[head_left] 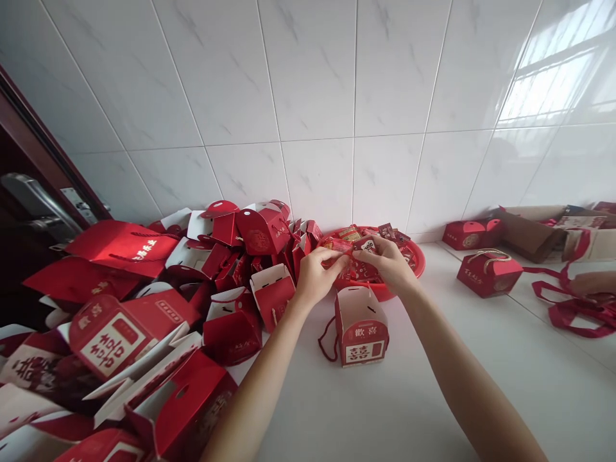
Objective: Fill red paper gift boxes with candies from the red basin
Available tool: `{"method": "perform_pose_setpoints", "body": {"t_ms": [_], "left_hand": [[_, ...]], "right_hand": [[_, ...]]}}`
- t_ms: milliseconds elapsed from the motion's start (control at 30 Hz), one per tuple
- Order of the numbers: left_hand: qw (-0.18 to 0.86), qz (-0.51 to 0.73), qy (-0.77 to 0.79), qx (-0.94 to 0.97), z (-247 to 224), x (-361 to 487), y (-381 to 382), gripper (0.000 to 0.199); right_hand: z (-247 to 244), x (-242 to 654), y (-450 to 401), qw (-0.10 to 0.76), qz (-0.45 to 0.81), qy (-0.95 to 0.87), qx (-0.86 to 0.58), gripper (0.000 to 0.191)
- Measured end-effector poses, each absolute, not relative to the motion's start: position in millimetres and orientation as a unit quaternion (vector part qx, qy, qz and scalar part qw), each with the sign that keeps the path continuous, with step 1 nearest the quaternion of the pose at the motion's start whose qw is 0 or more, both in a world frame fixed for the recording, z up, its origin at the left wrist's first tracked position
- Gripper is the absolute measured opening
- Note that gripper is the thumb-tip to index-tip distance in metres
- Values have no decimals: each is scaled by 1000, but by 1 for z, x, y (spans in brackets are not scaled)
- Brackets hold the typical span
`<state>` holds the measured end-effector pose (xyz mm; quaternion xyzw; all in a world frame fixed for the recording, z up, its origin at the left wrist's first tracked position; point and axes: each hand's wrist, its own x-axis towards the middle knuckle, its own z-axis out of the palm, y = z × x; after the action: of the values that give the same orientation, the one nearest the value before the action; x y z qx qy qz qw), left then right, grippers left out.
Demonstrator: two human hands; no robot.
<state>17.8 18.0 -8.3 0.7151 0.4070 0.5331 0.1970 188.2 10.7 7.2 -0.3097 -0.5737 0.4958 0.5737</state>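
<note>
Head view: your left hand (315,273) pinches what seems to be a glossy red wrapped packet (337,245) between thumb and fingertips. Your right hand (387,260), just beside it, bends its fingers around a small dark-red packet with white print (368,247); whether it grips that one, you cannot tell from here. Both hands are over the round red plastic basin (421,262), heaped with small packets. Take the hands as the clock's centre, with the tiled wall (317,173) at 12.

At 6 o'clock, near you, stands an upright red card box with an arched front (363,333). Its dark-red cord hangs at its left side, so it looks unfinished.

From 7 to 10 o'clock spreads a large pile of red and white card boxes (226,343), many gaping open; by your judgement, most of the work is left there.

Toward 3 o'clock, a red card box with a beige rope handle over its top (488,274) looks closed and done. Beyond it, another person's hand (597,282) is by the dark-red ribbon (568,292).
</note>
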Motion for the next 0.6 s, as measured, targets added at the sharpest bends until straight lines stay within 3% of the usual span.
{"method": "perform_pose_setpoints", "body": {"t_ms": [300,433,600], "left_hand": [[127,558,403,714,-8,16,18,30],[122,569,395,711,-5,14,14,36],[192,576,370,703,-1,14,11,38]], "right_hand": [[21,191,2,600,474,-527,-370,22],[22,196,1,568,441,-579,-384,23],[24,196,-1,517,420,-633,-395,31]]}}
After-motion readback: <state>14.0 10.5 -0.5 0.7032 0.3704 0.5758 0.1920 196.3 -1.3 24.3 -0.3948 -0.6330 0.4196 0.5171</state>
